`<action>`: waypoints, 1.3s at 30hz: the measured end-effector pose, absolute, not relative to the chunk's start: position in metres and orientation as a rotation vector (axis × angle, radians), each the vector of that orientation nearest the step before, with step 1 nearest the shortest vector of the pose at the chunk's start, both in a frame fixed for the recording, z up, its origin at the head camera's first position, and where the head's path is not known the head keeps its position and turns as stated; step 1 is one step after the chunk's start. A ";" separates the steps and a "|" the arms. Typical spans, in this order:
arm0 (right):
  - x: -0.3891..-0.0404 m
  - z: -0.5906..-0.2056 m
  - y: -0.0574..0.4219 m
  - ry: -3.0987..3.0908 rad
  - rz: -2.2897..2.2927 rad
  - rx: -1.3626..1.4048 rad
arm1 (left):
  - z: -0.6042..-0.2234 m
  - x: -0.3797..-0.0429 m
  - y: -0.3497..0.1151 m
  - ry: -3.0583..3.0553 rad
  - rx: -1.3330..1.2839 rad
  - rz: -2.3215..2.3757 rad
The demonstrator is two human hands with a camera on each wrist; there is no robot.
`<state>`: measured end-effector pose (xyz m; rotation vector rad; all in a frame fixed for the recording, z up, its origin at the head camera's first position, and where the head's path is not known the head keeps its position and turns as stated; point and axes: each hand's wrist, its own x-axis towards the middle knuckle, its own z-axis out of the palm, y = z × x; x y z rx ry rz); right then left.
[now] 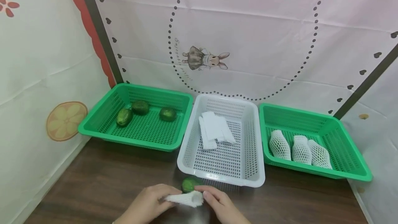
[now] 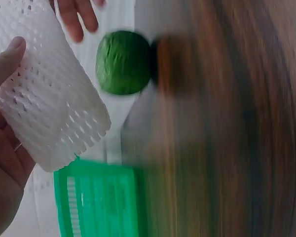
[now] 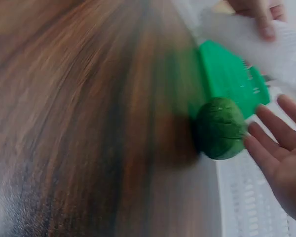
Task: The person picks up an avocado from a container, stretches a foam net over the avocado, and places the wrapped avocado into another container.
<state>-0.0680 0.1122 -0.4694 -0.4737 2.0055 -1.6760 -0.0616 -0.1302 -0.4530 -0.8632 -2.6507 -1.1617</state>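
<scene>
My left hand (image 1: 151,201) pinches a white foam net sleeve (image 1: 186,199) between thumb and fingers. In the left wrist view the net sleeve (image 2: 54,94) looks flattened, with its cut end pointing away from the hand. My right hand (image 1: 221,203) is beside the sleeve's other end. In the right wrist view the right hand (image 3: 283,153) has its fingers extended and holds nothing. A green fruit that looks like an avocado (image 1: 189,184) rests on the table just beyond both hands. The right fingertips are close to this fruit (image 3: 220,128); contact is hard to tell.
A white basket (image 1: 221,179) with several folded net sleeves (image 1: 214,127) stands behind the fruit. To the left, a green basket (image 1: 124,140) contains three green fruits (image 1: 168,114). The right green basket (image 1: 351,148) holds three net-wrapped pieces (image 1: 301,149). All stand on a brown table (image 1: 102,179).
</scene>
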 end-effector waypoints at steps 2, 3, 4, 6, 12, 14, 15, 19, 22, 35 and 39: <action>-0.071 -0.473 0.109 2.150 -1.544 -0.608 | -0.454 -0.061 -0.138 -2.699 -0.733 -1.131; -0.072 -0.475 0.107 2.237 -1.463 -0.663 | -0.454 -0.061 -0.141 -2.719 -0.675 -1.128; -0.073 -0.476 0.105 2.346 -1.362 -0.711 | -0.454 -0.061 -0.145 -2.740 -0.627 -1.119; -0.074 -0.479 0.100 2.553 -1.139 -0.752 | -0.455 -0.062 -0.149 -2.759 -0.581 -1.097; -0.078 -0.487 0.086 2.838 -0.689 -0.754 | -0.457 -0.063 -0.153 -2.753 -0.578 -1.063; -0.079 -0.489 0.085 2.858 -0.641 -0.747 | -0.456 -0.063 -0.153 -2.764 -0.573 -1.057; -0.078 -0.490 0.086 2.855 -0.645 -0.736 | -0.456 -0.063 -0.152 -2.776 -0.568 -1.057; -0.075 -0.486 0.091 2.783 -0.751 -0.662 | -0.456 -0.062 -0.151 -2.809 -0.550 -1.050; -0.067 -0.472 0.100 2.679 -0.893 -0.623 | -0.457 -0.061 -0.150 -2.798 -0.564 -1.049; -0.046 -0.413 0.141 2.750 -1.432 -0.912 | -0.453 -0.062 -0.129 -2.596 -0.803 -1.012; -0.048 -0.415 0.144 2.750 -1.523 -1.072 | -0.449 -0.064 -0.116 -2.596 -0.847 -1.036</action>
